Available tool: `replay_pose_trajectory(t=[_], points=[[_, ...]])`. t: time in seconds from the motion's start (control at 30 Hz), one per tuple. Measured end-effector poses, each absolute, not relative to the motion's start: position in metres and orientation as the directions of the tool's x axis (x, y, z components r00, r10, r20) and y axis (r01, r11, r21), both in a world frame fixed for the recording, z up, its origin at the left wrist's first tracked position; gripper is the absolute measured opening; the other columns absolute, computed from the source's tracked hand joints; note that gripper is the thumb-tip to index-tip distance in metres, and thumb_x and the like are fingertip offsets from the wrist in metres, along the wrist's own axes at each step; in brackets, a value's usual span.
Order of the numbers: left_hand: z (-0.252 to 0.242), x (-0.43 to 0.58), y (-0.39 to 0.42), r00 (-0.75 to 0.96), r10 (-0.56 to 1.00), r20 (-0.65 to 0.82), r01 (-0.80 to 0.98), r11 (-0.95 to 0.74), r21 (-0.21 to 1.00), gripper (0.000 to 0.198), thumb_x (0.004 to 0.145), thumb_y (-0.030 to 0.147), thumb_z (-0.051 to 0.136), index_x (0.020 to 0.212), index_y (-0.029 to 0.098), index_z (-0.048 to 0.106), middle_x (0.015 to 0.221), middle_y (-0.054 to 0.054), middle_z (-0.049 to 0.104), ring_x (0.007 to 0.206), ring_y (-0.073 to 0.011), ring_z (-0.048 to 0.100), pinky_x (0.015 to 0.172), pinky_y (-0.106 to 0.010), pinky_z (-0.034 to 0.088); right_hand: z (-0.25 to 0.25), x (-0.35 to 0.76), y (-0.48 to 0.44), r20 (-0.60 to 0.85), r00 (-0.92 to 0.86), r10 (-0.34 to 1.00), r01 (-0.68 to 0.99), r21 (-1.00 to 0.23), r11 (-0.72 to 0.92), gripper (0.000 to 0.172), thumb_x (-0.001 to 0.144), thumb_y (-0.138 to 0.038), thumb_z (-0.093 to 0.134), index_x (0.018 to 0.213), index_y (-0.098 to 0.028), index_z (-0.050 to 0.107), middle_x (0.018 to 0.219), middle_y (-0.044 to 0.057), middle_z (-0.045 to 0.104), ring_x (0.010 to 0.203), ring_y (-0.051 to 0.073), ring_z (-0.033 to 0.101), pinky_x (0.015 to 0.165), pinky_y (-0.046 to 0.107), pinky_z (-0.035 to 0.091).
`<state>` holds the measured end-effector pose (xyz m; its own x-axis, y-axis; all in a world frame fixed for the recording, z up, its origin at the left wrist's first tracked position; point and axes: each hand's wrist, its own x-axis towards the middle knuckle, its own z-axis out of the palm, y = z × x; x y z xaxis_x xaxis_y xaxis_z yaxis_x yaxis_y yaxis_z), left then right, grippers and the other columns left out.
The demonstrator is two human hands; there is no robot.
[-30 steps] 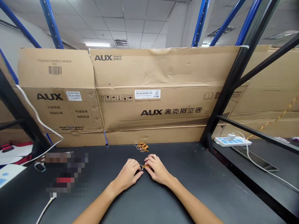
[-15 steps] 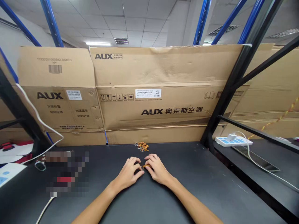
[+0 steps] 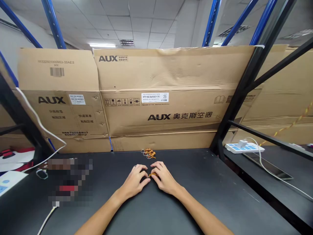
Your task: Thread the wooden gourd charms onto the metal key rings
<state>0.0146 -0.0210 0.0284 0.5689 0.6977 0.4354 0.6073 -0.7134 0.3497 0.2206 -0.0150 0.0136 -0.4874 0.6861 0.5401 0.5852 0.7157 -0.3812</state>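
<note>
Both of my hands rest on the black tabletop [image 3: 195, 195] at the middle of the view. Between them lies a small amber-beaded key ring [image 3: 153, 175], and its metal ring is hidden by my fingers. The fingertips of my left hand [image 3: 134, 181] and my right hand [image 3: 165, 178] close on it from either side. Farther back, near the table's rear edge, sits a small heap of similar beaded key rings [image 3: 148, 153], with their metal rings showing. Neither hand touches that heap.
Flattened AUX cardboard cartons [image 3: 156, 114] stand along the table's back edge. A black upright [image 3: 234, 104] rises at the right, beside a white power strip [image 3: 244, 148] on a lower surface. A blurred patch of items [image 3: 70, 182] and a white cable [image 3: 46, 218] lie at the left.
The metal ring that showed between my hands a second ago is now hidden by my fingers. My hands sit slightly closer around the beads. The heap has not moved.
</note>
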Motion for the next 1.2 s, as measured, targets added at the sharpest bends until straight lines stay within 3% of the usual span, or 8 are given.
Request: replay_pose_trajectory(t=[0.27, 0.4, 0.53, 0.87, 1.2], points=[[0.0298, 0.0147, -0.0204, 0.6, 0.657, 0.456, 0.583, -0.75, 0.313, 0.017, 0.091, 0.021, 0.05, 0.089, 0.023, 0.067, 0.112, -0.006, 0.058, 0.105, -0.0218, 0.052, 0.093, -0.04, 0.043, 0.0126, 0.2206, -0.0126, 0.544, -0.426, 0.723, 0.645, -0.378, 0.664, 0.009, 0.088, -0.018, 0.051, 0.09, -0.021, 0.059, 0.112, 0.01, 0.057, 0.112, 0.025, 0.046, 0.092, 0.045, 0.044], [0.0291, 0.0144, -0.0213, 0.574, 0.686, 0.448, 0.605, -0.724, 0.333, 0.012, 0.089, 0.026, 0.054, 0.084, 0.022, 0.065, 0.114, -0.006, 0.057, 0.107, -0.0223, 0.051, 0.096, -0.041, 0.041, 0.0141, 0.2209, -0.0145, 0.547, -0.46, 0.699, 0.582, -0.409, 0.703, 0.011, 0.089, -0.018, 0.049, 0.091, -0.021, 0.059, 0.113, 0.009, 0.056, 0.113, 0.024, 0.045, 0.095, 0.044, 0.043], [0.0275, 0.014, -0.0204, 0.58, 0.685, 0.44, 0.597, -0.725, 0.343, 0.019, 0.093, 0.024, 0.047, 0.085, 0.021, 0.064, 0.114, -0.007, 0.057, 0.108, -0.0225, 0.05, 0.096, -0.042, 0.041, 0.0145, 0.2189, -0.0166, 0.552, -0.497, 0.67, 0.546, -0.401, 0.736, 0.011, 0.089, -0.019, 0.049, 0.092, -0.021, 0.059, 0.115, 0.008, 0.056, 0.114, 0.024, 0.044, 0.097, 0.045, 0.041], [0.0289, 0.0117, -0.0162, 0.579, 0.693, 0.43, 0.587, -0.72, 0.37, 0.019, 0.092, 0.026, 0.05, 0.088, 0.024, 0.068, 0.116, -0.005, 0.057, 0.108, -0.022, 0.05, 0.094, -0.039, 0.042, 0.012, 0.2206, -0.0117, 0.552, -0.387, 0.739, 0.694, -0.353, 0.627, 0.009, 0.088, -0.02, 0.052, 0.089, -0.021, 0.061, 0.115, 0.01, 0.056, 0.113, 0.027, 0.042, 0.093, 0.046, 0.041], [0.0252, 0.0129, -0.0182, 0.535, 0.726, 0.432, 0.624, -0.684, 0.378, 0.017, 0.088, 0.027, 0.055, 0.074, 0.02, 0.063, 0.115, -0.006, 0.057, 0.109, -0.0235, 0.05, 0.093, -0.042, 0.04, 0.0164, 0.2188, -0.0169, 0.578, -0.476, 0.663, 0.541, -0.401, 0.739, 0.008, 0.087, -0.018, 0.052, 0.091, -0.021, 0.058, 0.115, 0.008, 0.056, 0.115, 0.024, 0.043, 0.096, 0.044, 0.041]])
